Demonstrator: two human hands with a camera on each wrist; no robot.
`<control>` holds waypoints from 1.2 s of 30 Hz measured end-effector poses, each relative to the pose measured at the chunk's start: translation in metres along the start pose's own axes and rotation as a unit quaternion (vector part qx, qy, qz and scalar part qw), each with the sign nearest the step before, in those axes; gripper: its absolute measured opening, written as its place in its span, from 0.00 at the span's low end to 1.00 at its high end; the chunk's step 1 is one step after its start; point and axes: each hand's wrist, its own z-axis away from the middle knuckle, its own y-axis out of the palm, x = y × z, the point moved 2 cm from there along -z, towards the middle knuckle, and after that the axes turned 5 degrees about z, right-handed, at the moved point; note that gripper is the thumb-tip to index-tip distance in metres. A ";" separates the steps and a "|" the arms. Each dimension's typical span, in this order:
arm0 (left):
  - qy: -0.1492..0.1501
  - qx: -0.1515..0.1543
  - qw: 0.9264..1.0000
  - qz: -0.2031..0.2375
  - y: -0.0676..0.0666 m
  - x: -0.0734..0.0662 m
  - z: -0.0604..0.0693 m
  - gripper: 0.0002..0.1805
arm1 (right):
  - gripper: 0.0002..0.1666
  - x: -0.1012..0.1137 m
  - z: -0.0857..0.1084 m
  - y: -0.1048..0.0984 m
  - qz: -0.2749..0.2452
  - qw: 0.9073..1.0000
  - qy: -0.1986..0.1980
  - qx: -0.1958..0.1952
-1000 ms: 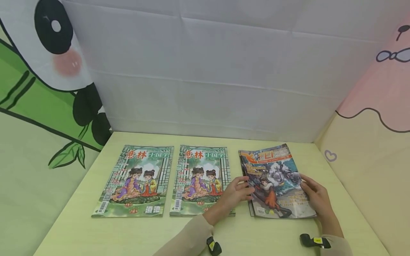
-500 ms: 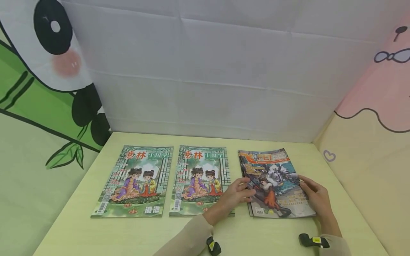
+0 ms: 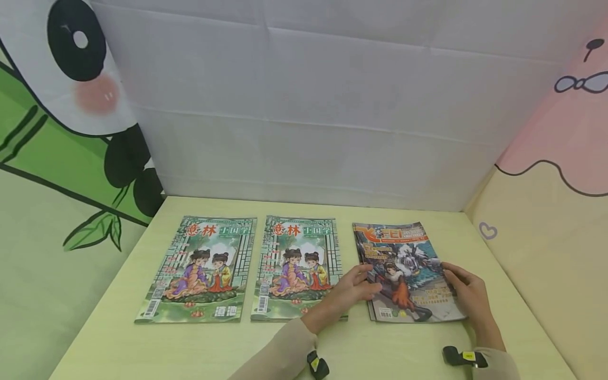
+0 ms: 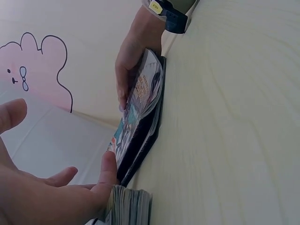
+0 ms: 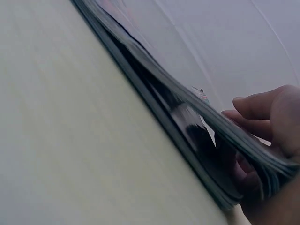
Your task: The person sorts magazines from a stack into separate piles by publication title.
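At the table's right lies a pile of magazines with a dragon-and-warrior cover; the top magazine (image 3: 404,274) is partly raised, with a gap beneath it in both wrist views. My right hand (image 3: 467,293) grips its right edge, and in the right wrist view fingers show above and below the magazine (image 5: 206,112). At the opposite edge, my left hand (image 3: 349,290) touches the pile with extended fingers. In the left wrist view that left hand (image 4: 51,187) has its fingers spread, one fingertip near the spine side.
Two piles of green-covered magazines lie to the left: the middle magazines (image 3: 296,269) close by my left hand, and the far-left magazines (image 3: 197,269). All rest on a pale yellow table (image 3: 190,348). A white cloth wall (image 3: 309,132) stands behind.
The top magazine's upper right corner has come down, and its edges now line up more closely with the pile. Both hands have barely shifted.
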 end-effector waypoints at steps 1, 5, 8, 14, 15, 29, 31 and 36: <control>0.000 0.000 1.000 -0.001 0.000 0.000 0.000 0.39 | 0.30 0.000 0.000 0.000 0.001 1.000 -0.004 -0.001; 0.000 0.001 1.000 -0.003 0.002 0.000 0.000 0.39 | 0.31 -0.001 0.001 0.000 0.001 1.000 -0.020 0.000; 0.000 0.000 1.000 -0.007 0.002 0.001 0.000 0.39 | 0.31 -0.002 0.001 0.000 0.000 1.000 -0.024 0.002; 0.003 0.002 1.000 -0.024 0.000 0.003 -0.002 0.41 | 0.31 -0.002 0.000 0.002 0.006 1.000 -0.019 0.003; 0.003 0.003 1.000 -0.026 0.000 0.003 -0.002 0.41 | 0.31 -0.002 0.000 0.002 0.008 1.000 -0.018 0.004; 0.018 0.009 1.000 -0.024 0.001 -0.001 0.004 0.40 | 0.30 0.003 0.002 0.001 0.019 1.000 0.001 0.003; 0.028 0.008 0.999 -0.018 -0.001 -0.001 0.006 0.38 | 0.29 0.002 0.003 0.001 0.022 1.000 -0.001 -0.006; 0.052 0.000 0.999 -0.007 -0.008 -0.002 0.011 0.35 | 0.28 0.003 0.005 -0.001 0.033 0.999 -0.017 -0.020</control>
